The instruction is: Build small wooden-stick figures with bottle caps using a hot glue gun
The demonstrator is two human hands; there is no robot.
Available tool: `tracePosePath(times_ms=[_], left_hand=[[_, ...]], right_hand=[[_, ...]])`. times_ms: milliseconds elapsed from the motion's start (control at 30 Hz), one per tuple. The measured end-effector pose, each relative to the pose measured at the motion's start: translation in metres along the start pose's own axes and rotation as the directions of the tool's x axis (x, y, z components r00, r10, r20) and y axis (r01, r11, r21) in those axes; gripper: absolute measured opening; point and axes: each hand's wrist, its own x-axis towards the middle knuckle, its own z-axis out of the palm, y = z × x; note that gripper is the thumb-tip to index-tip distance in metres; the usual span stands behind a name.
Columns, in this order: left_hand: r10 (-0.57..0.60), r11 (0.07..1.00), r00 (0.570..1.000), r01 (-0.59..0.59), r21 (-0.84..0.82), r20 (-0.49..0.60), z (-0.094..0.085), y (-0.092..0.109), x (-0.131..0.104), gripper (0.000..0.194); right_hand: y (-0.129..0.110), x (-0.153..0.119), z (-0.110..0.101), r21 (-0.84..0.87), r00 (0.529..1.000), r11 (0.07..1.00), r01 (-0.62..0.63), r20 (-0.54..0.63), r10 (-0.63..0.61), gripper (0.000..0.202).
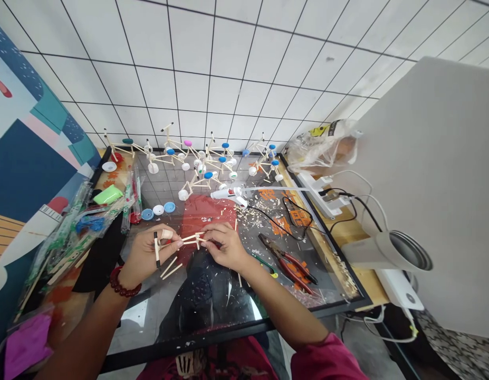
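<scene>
holding a small stick frame [194,239] just below the middle of the picture, clamped at its left end between thumb and fingers of the left hand [149,250] and pinched at its right end by the right hand [224,247]; with a black-ended stick [156,249] against the left hand, cannot tell whether joined to the frame. at the left edge, can make out a heap of clear plastic packets [66,250] with green print and pale sticks in them, plus a bright green piece [108,195] on top. at the lower left, can see a purple packet [28,345], contents unclear. left of centre, notice shallow caps, two blue [147,214] and one white [158,209]. at the upper right, find a clear bag [327,150] with something brownish inside, too blurred to name. at the right, see a grey open-mouthed cylinder [386,250], tilted and ringed within. across the upper middle, spot wheeled stick models [208,175] above a white glue gun [228,194]; at lower right of centre, red-handled pliers [287,264].
</scene>
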Motion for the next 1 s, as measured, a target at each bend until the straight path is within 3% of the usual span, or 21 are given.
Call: tracePosePath(times_ms=[200,400,767,1000], left_hand=[[-0.068,0.997,0.996,0.069,-0.030,0.050,-0.001,0.003,0.000,0.013],[-0.049,0.999,0.998,0.049,-0.006,0.038,-0.001,0.002,-0.003,0.012],[-0.053,0.998,0.997,0.052,0.028,0.061,0.008,-0.007,-0.007,0.011],[-0.062,0.998,0.998,0.062,-0.001,0.021,0.007,-0.004,-0.007,0.010]], right_hand=[[0.001,0.000,0.004,0.154,0.998,0.986,-0.060,0.013,0.059,0.006],[0.001,0.000,0.000,-0.019,0.999,0.999,0.039,-0.024,-0.040,0.006],[-0.001,0.002,-0.002,-0.062,0.999,0.997,0.046,-0.003,-0.046,0.005],[0.002,-0.002,-0.001,-0.047,0.999,0.998,0.034,-0.025,-0.035,0.004]])
